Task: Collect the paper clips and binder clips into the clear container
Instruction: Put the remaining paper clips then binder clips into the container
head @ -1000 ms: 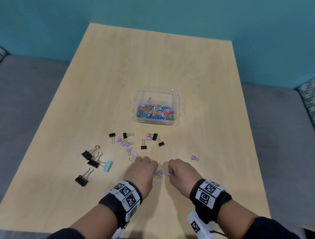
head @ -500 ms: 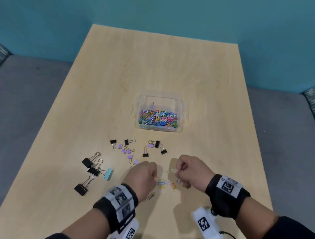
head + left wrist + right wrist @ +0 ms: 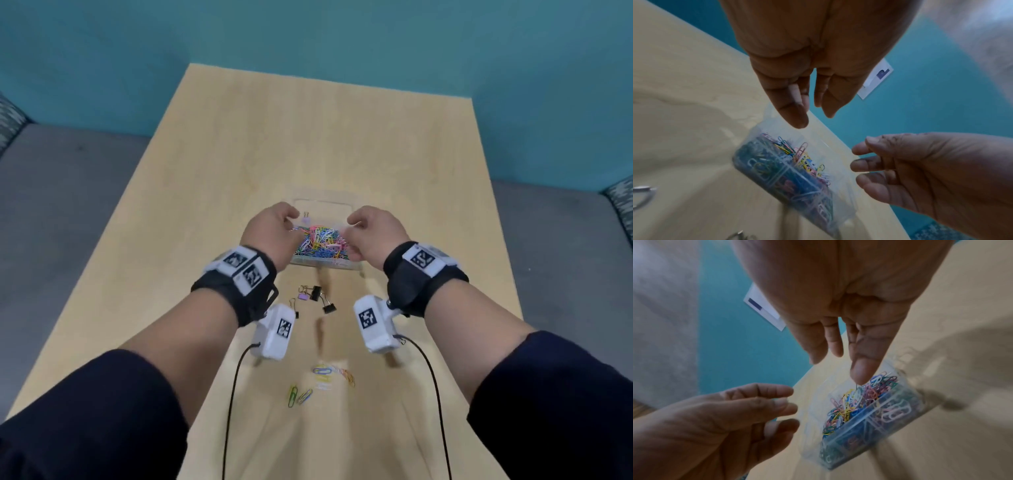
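Observation:
The clear container (image 3: 322, 201) sits mid-table with a heap of coloured paper clips (image 3: 318, 244) and one small purple binder clip (image 3: 306, 216) inside. Both hands hover just above it. My left hand (image 3: 291, 219) is over its left side and my right hand (image 3: 352, 226) over its right side. In the left wrist view my left hand (image 3: 812, 116) hangs with relaxed fingers and holds nothing. In the right wrist view my right hand (image 3: 838, 366) points its fingers down over the clips (image 3: 855, 402), also holding nothing. Loose paper clips (image 3: 323, 371) lie near me.
Black binder clips (image 3: 317, 293) and a purple one (image 3: 302, 296) lie between my wrists, in front of the container. Two more paper clips (image 3: 297, 395) lie nearer the front edge. My left forearm hides the table's left part. The far half of the table (image 3: 325, 130) is bare wood.
Both hands have travelled from the loose paper clips near the front edge up to the container and their fingers have spread apart. Several paper clips stayed on the table.

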The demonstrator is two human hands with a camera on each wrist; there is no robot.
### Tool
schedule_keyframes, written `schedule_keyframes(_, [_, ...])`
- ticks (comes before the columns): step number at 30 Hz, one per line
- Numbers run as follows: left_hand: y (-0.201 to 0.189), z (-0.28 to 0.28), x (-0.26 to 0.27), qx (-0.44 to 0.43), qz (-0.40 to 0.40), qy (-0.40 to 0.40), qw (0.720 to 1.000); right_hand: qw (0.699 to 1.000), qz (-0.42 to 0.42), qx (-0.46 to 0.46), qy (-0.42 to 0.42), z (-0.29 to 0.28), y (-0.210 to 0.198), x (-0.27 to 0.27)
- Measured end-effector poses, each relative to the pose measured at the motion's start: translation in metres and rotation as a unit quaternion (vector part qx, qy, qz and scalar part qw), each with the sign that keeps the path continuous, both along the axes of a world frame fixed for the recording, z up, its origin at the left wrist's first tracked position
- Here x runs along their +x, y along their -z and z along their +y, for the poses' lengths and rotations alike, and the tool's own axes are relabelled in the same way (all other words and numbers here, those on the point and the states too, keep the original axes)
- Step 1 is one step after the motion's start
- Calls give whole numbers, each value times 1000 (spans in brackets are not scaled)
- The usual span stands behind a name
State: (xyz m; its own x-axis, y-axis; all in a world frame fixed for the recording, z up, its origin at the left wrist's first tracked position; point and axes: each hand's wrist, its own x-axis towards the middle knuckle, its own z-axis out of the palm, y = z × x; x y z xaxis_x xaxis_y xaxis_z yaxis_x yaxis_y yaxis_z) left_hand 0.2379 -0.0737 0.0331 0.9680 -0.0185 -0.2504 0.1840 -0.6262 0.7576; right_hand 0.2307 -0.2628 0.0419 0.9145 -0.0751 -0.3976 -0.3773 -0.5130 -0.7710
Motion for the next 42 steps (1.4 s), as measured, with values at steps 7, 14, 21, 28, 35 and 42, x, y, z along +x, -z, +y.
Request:
schedule_keyframes(7, [17, 29, -123, 146, 82, 128, 978, 972, 35, -158, -170, -18, 21, -114])
schedule_keyframes(14, [40, 14, -210, 201, 114, 170, 958, 959, 77, -210, -171, 6, 47, -204])
schedule_keyframes(21, [49, -5, -203, 237, 60, 177, 953, 958, 9, -237, -160, 40, 55, -194])
schedule_keyframes(28, [54, -11, -194, 211, 46, 180, 960, 946, 30, -263, -189, 44, 54, -183])
schedule_keyframes(35, [55, -14, -190, 193, 51, 161, 966, 956, 43, -219, -190, 38, 52, -178])
schedule_keyframes(42, [57, -12, -186, 209, 41, 165, 963, 935, 1, -241, -259, 42, 57, -176])
